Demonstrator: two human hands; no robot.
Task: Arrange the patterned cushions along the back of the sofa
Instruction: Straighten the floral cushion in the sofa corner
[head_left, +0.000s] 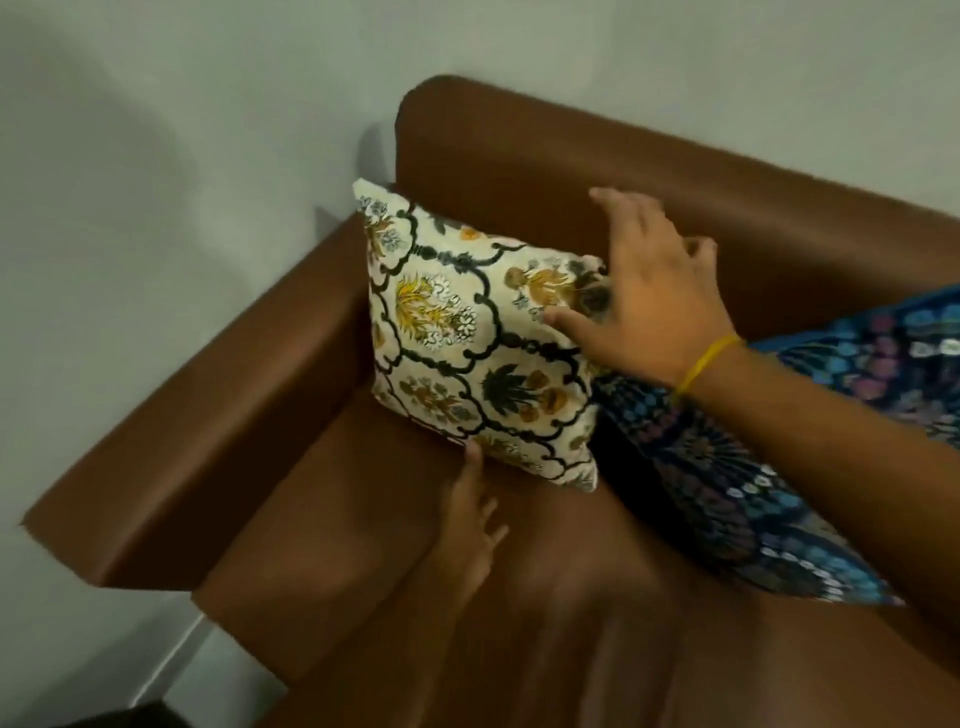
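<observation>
Head view showed a cream floral cushion (478, 338) propped in the brown sofa (545, 597) corner, frame centre; right hand (654, 296) spread, thumb on its face; left hand (470, 514) open, fingertips at its lower edge (blue cushion (769, 499) just right, touching).

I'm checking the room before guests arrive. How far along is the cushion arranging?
Done: the cream floral cushion stands against the sofa back in the corner. In hand: the right hand and left hand touch it. Left: the blue patterned cushion lies slumped beside it.
</observation>
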